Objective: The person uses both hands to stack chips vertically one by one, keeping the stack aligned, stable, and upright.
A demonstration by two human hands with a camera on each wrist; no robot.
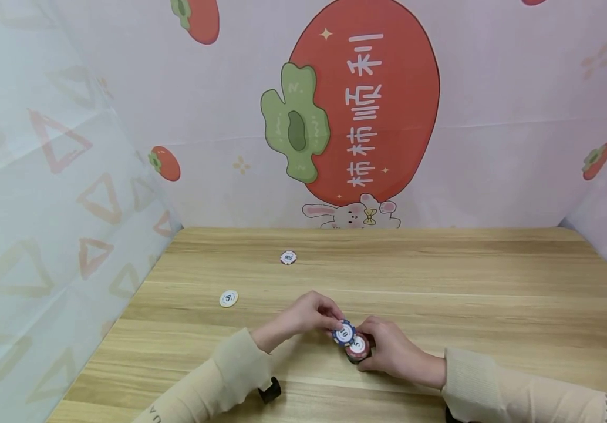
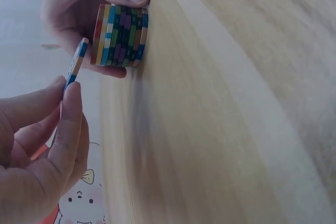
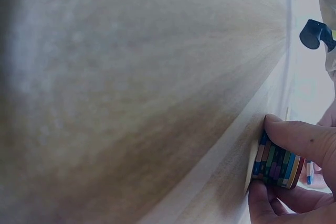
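My left hand pinches a blue-edged poker chip marked 10 between thumb and fingers. In the left wrist view this chip is tilted, held near the top end of a stack. My right hand grips the stack of poker chips around its side, with a red chip marked 5 uppermost. Edges of several colours show along the stack in the left wrist view. From the right wrist, the thumb and fingers lie on opposite sides of the stack, low against the table.
On the wooden table, a white chip with a yellow edge lies to the left, and a red-and-white chip marked 500 lies farther back. A printed backdrop stands behind the table's far edge. A black wrist device is under the left sleeve.
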